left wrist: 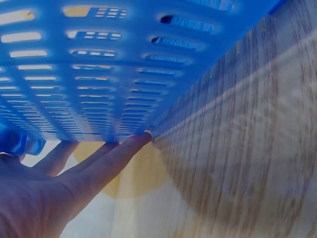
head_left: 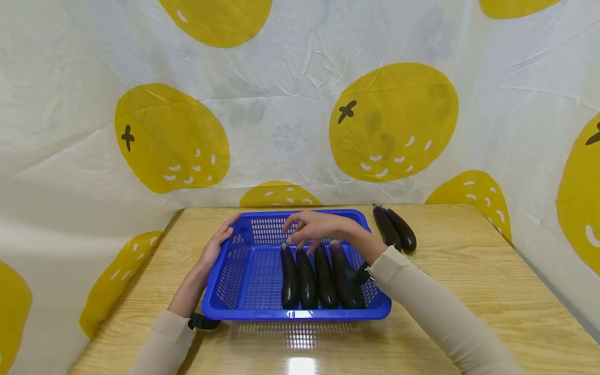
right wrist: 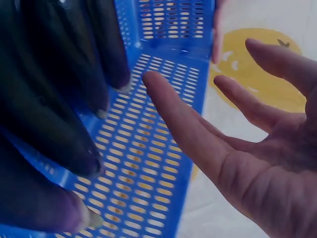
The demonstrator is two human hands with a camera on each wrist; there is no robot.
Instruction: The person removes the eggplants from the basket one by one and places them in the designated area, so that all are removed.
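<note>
A blue plastic basket [head_left: 300,314] with slotted walls stands on the table. Several dark eggplants [head_left: 307,281] lie side by side in its right part, stem ends toward the far wall. My left hand [head_left: 216,247] rests against the basket's left side; in the left wrist view its extended fingers [left wrist: 106,166] touch the outer wall. Over the eggplants' stem ends hovers my right hand [head_left: 323,226], holding nothing. The right wrist view shows its fingers [right wrist: 185,121] spread apart, away from the eggplants [right wrist: 44,99].
Two more eggplants [head_left: 396,229] lie on the wooden table [head_left: 469,291] just right of the basket's far right corner. A pale cloth [head_left: 290,140] with large yellow fruit prints hangs behind the table and along its sides.
</note>
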